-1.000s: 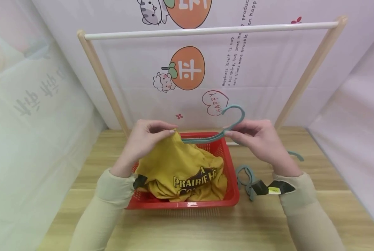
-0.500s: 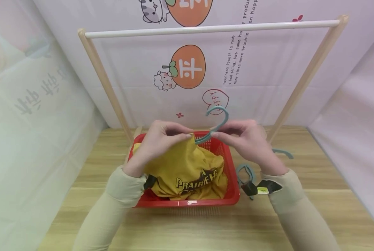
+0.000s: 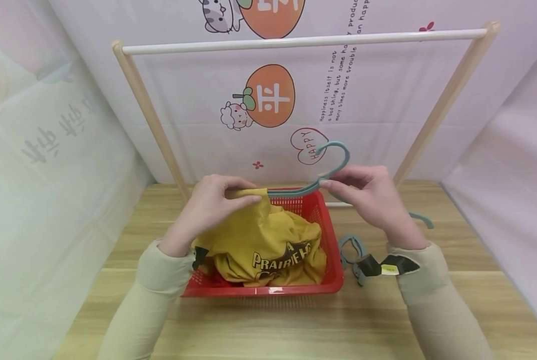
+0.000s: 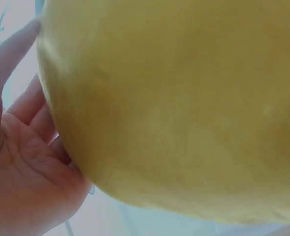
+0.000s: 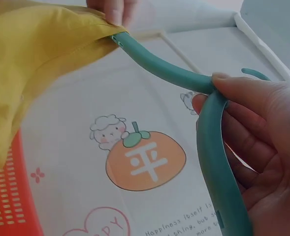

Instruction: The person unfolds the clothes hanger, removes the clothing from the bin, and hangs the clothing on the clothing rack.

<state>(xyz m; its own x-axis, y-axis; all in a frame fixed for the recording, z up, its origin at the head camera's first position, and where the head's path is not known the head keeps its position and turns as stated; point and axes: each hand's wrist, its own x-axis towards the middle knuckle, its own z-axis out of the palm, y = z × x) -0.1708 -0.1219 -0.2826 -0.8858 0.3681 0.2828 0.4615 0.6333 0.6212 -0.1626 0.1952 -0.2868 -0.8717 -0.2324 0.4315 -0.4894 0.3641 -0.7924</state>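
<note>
My left hand (image 3: 214,200) pinches the edge of a yellow T-shirt (image 3: 238,225) between thumb and fingers. Dark lettering shows on the shirt, and most of it lies bunched in a red basket (image 3: 336,272). In my right hand (image 3: 367,195) is a teal clothes hanger (image 3: 295,192), pinched just below its hook, which curves upward. One hanger arm runs into the yellow cloth (image 5: 51,49) at the left fingertips, and its end is hidden there. The left wrist view is mostly filled by the shirt (image 4: 174,108), with the left palm (image 4: 31,167) beside it.
A garment rack with a white rail (image 3: 304,43) and wooden posts (image 3: 151,115) stands behind the basket. More teal hangers (image 3: 353,250) lie on the wooden table (image 3: 268,325) to the basket's right, partly behind the right wrist. White printed sheets (image 3: 196,100) hang around the table.
Both hands first shift closer together, then spread apart again, the left moving leftward and the right moving rightward with the hanger. A longer stretch of hanger shows between them than half a second ago.
</note>
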